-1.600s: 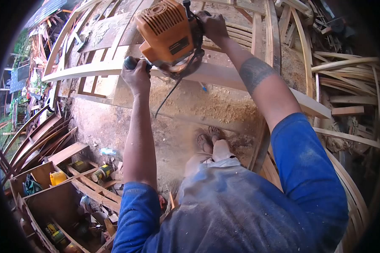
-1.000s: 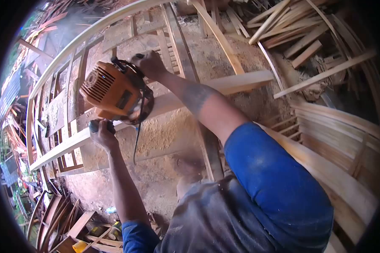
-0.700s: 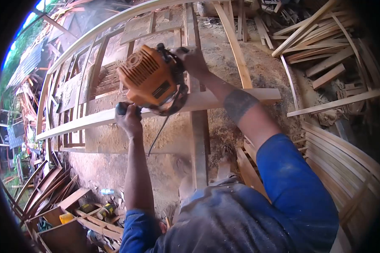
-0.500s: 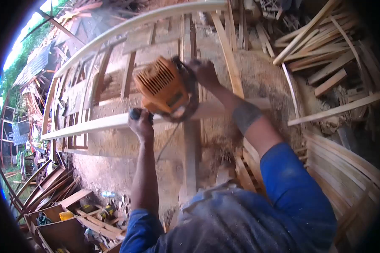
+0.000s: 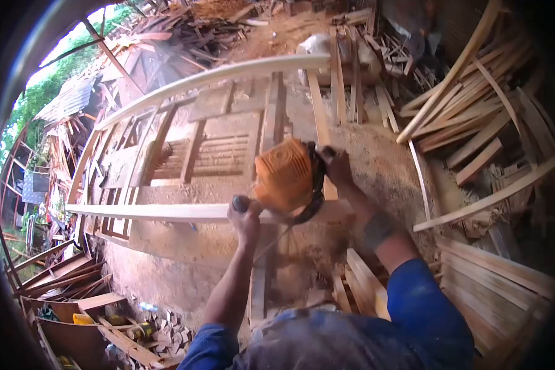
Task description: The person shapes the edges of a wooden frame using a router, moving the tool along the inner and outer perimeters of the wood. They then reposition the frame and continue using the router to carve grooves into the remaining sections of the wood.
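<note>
An orange power router with vent slots and black side grips sits on a long pale wooden plank. My left hand is closed around its dark knob on the near left side. At the far right side, my right hand wraps around the other black grip. A thin cord runs down from the router toward me. The router's base and bit are hidden beneath the orange housing. Under the plank a darker beam extends toward my body.
Beyond the plank lies a panelled wooden door frame covered in shavings, with another long plank past it. Stacked timber strips fill the right. Boards lean at near right. Wood scraps and a clear bottle lie at lower left.
The router and both hands have moved right along the plank, staying in contact with each other. The camera view has tilted up, so the scene sits lower.
</note>
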Tool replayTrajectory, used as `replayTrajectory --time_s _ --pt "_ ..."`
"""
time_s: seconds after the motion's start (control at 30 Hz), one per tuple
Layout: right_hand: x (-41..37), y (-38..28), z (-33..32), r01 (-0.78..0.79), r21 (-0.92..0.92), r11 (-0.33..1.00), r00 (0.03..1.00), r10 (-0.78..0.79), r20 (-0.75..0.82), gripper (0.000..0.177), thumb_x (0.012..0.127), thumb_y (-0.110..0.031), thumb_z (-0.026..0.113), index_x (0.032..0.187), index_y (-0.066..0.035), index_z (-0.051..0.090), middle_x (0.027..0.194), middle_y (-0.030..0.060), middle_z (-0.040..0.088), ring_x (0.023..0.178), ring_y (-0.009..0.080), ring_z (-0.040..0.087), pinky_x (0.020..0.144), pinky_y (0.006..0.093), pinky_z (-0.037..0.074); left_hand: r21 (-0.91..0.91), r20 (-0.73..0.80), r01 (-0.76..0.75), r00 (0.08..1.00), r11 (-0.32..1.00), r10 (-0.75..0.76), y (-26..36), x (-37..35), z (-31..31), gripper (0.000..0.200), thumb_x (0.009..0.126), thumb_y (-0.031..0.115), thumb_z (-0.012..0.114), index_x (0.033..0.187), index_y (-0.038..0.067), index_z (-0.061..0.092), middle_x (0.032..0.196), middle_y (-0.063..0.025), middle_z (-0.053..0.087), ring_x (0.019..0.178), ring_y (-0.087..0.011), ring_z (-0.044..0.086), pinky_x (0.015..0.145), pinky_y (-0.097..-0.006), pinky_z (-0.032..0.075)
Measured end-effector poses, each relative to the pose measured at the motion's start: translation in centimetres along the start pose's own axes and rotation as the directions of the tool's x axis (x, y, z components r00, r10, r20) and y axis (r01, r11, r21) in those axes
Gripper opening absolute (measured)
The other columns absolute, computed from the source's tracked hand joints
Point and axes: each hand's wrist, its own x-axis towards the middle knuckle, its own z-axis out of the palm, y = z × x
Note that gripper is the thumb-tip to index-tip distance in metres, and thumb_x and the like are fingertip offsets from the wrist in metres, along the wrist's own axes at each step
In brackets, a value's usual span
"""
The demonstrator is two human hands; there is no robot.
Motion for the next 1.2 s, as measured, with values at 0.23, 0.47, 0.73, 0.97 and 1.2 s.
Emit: replayTrajectory --time_s 0.23,0.47,0.73,0.97,1.2 --pt "-0.9 1.4 -4.5 0.162 -0.141 0.977 0.977 -0.179 -0.113 0.027 0.092 -0.023 0.059 0.08 0.001 0.064 0.068 0.0121 0.061 0.061 0.0181 0.058 0.06 0.0366 0.046 -0.011 0.053 0.135 0.989 0.991 -0.134 0.0 -2.1 4.1 0.006 0.07 0.003 0.062 0.075 0.0 0.059 0.068 -0.0041 0.059 0.061 -0.011 0.054 0.058 -0.028 0.048" --pt "-1.1 3.7 -10.6 0.008 -0.237 0.972 1.0 -0.009 -0.005 0.014 0.087 -0.013 0.066 0.099 -0.007 0.07 0.081 0.0153 0.068 0.07 0.0305 0.067 0.066 0.041 0.053 -0.059 0.116 0.158 0.982 0.986 -0.15 1.6 -4.9 8.2 0.01 0.072 0.003 0.064 0.076 0.002 0.056 0.068 -0.0033 0.058 0.062 -0.0113 0.056 0.059 -0.0279 0.048" --pt "-2.3 6.6 -18.6 -0.142 0.119 0.983 0.978 0.158 -0.133 0.021 0.095 -0.019 0.057 0.094 0.0 0.066 0.08 0.0009 0.064 0.075 0.011 0.058 0.066 0.0312 0.05 0.004 0.287 0.112 0.952 0.994 -0.108 3.0 -8.0 14.1 0.015 0.078 0.005 0.067 0.086 0.002 0.054 0.072 -0.0049 0.058 0.064 -0.0122 0.055 0.059 -0.0295 0.047" --pt "-2.6 14.5 -26.7 -0.051 0.041 0.998 0.996 0.054 -0.073 0.031 0.1 -0.027 0.052 0.114 -0.002 0.066 0.105 0.0055 0.068 0.094 0.0159 0.065 0.081 0.0321 0.054 -0.196 0.359 0.18 0.928 0.964 -0.1 2.8 -10.4 18.5 0.032 0.077 0.021 0.081 0.089 0.005 0.056 0.07 -0.0018 0.053 0.067 -0.0119 0.049 0.061 -0.0326 0.045" --pt "-1.9 6.0 -22.8 -0.068 0.253 0.965 0.987 0.103 -0.125 0.031 0.1 -0.028 0.052 0.111 -0.002 0.065 0.103 0.0057 0.068 0.091 0.0156 0.065 0.079 0.0317 0.054 -0.263 0.466 0.293 0.873 0.919 -0.145 4.2 -8.6 13.7 0.029 0.072 0.012 0.072 0.093 0.003 0.053 0.078 -0.0072 0.056 0.074 -0.0169 0.055 0.066 -0.0355 0.047"
